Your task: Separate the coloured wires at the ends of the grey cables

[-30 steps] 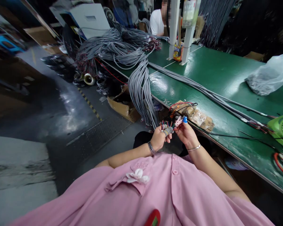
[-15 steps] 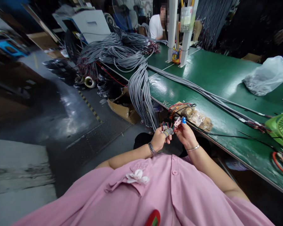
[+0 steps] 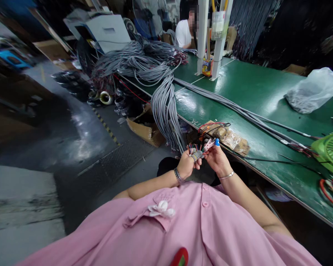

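Observation:
My left hand (image 3: 185,165) is closed round a bundle of grey cables (image 3: 196,156), whose thin coloured wire ends fan out above the fist. Close beside it, my right hand (image 3: 218,161) has a blue finger cover (image 3: 217,142) on one fingertip. Its fingers pinch pale pink wires (image 3: 209,145) at the right side of the bundle; exactly how many is too small to tell. Both hands are held in front of my body, just off the near edge of the green table (image 3: 255,83).
Long grey cables (image 3: 166,107) hang over the table edge. Near my hands lies a taped cardboard piece (image 3: 240,144). To the right are a green fan (image 3: 331,151) and a plastic bag (image 3: 308,92). An open carton (image 3: 144,131) stands on the floor. A person (image 3: 183,33) sits behind the posts.
Hardly anything differs. My right hand has shifted very slightly, and both hands keep their hold on the bundle and the wires.

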Demonstrator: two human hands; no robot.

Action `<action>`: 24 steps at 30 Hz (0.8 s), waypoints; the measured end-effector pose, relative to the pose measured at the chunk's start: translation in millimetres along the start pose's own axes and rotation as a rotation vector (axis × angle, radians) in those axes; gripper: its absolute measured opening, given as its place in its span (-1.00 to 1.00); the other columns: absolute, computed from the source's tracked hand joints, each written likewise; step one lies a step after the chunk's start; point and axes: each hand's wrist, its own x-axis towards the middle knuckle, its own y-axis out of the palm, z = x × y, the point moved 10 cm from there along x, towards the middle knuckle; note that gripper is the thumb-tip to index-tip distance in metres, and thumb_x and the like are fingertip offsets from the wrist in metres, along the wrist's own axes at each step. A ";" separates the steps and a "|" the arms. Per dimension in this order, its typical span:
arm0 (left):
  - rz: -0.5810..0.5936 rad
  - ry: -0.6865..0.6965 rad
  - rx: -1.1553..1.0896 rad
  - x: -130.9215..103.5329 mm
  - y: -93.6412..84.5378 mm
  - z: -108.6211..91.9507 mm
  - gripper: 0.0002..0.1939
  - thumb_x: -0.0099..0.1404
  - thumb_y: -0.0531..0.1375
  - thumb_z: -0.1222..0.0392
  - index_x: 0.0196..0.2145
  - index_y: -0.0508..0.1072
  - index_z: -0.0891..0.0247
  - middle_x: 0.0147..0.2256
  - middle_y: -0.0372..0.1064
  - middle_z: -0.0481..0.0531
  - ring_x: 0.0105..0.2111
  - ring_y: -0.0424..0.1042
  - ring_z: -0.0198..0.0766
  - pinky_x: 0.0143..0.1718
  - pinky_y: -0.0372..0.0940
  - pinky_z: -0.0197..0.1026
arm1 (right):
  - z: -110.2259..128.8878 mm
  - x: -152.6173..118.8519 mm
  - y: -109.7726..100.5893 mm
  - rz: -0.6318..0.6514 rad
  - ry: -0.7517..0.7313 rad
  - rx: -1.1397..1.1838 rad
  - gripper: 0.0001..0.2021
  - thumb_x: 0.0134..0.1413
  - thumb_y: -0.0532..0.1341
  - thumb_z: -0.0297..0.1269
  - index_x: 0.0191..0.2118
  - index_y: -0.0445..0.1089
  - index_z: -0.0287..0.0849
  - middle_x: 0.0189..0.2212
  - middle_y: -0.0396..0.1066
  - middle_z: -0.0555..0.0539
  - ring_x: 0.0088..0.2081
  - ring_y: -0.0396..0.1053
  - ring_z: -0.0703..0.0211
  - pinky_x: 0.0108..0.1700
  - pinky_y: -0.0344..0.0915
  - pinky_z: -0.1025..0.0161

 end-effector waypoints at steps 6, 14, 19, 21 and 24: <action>-0.011 0.041 0.016 -7.0 -5.5 -5.0 -0.62 0.17 0.27 -0.07 -0.51 0.29 0.28 -0.65 0.35 -0.09 -0.77 0.27 -0.43 -0.77 -0.02 -0.38 | 0.9 -4.8 3.1 0.023 0.060 -0.018 -0.62 0.05 0.25 0.15 -0.33 0.46 -0.11 -0.36 0.53 -0.02 -0.41 0.42 0.25 -0.36 0.38 0.31; -0.053 0.183 0.184 -9.2 -13.8 -24.0 -0.62 0.23 0.24 -0.08 -0.48 0.30 0.28 -0.61 0.37 -0.09 -0.73 0.31 -0.44 -0.73 0.11 -0.39 | 12.7 -7.0 -0.3 -0.021 -0.025 -0.184 -0.71 0.01 0.34 -0.02 -0.25 0.50 -0.12 -0.44 0.45 0.03 -0.44 0.35 0.32 -0.40 0.33 0.38; -0.037 0.211 0.242 -9.4 -10.6 -28.8 -0.64 0.24 0.23 -0.08 -0.45 0.29 0.26 -0.60 0.37 -0.09 -0.72 0.32 -0.43 -0.69 0.16 -0.38 | 34.8 -10.4 -14.7 -0.166 -0.299 -0.458 -0.64 -0.01 0.31 0.10 -0.41 0.47 -0.15 -0.50 0.39 0.03 -0.52 0.24 0.34 -0.46 0.25 0.36; -0.027 0.231 0.275 -9.4 -8.2 -31.0 -0.65 0.25 0.22 -0.08 -0.46 0.30 0.27 -0.60 0.38 -0.08 -0.71 0.32 -0.43 -0.69 0.17 -0.38 | 39.1 -11.1 -15.5 -0.187 -0.365 -0.532 -0.59 0.02 0.26 0.15 -0.42 0.46 -0.15 -0.51 0.39 0.01 -0.52 0.23 0.33 -0.47 0.23 0.35; -0.021 0.258 0.318 -8.5 -5.9 -33.3 -0.66 0.27 0.20 -0.06 -0.46 0.33 0.27 -0.59 0.38 -0.07 -0.70 0.32 -0.43 -0.68 0.17 -0.38 | 28.6 -4.5 -12.7 -0.128 -0.276 -0.449 -0.56 0.01 0.24 0.21 -0.38 0.46 -0.13 -0.49 0.40 0.00 -0.50 0.27 0.30 -0.45 0.27 0.33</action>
